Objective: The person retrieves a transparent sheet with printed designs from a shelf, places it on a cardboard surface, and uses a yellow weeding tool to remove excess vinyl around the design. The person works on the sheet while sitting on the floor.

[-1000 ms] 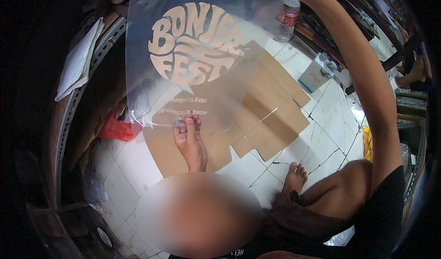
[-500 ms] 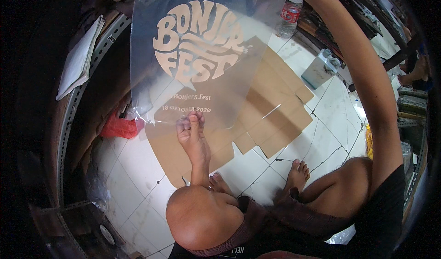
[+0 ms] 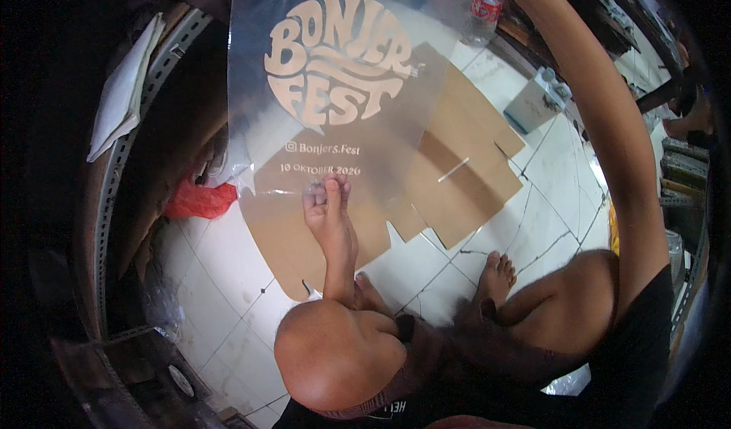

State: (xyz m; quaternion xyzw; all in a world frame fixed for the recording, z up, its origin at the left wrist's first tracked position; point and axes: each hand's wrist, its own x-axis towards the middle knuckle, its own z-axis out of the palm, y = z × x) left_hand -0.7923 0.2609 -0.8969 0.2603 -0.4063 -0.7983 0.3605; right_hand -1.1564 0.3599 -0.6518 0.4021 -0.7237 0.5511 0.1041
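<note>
Left hand (image 3: 328, 207) pinches near edge of clear plastic sheet with round tan print (image 3: 339, 71), fingers closed; sheet extends to their far side, long axis apparently near-to-far, over flat brown cardboard (image 3: 483, 200). Right arm (image 3: 605, 98) stretches far; right hand out of frame, grip can't tell.
</note>
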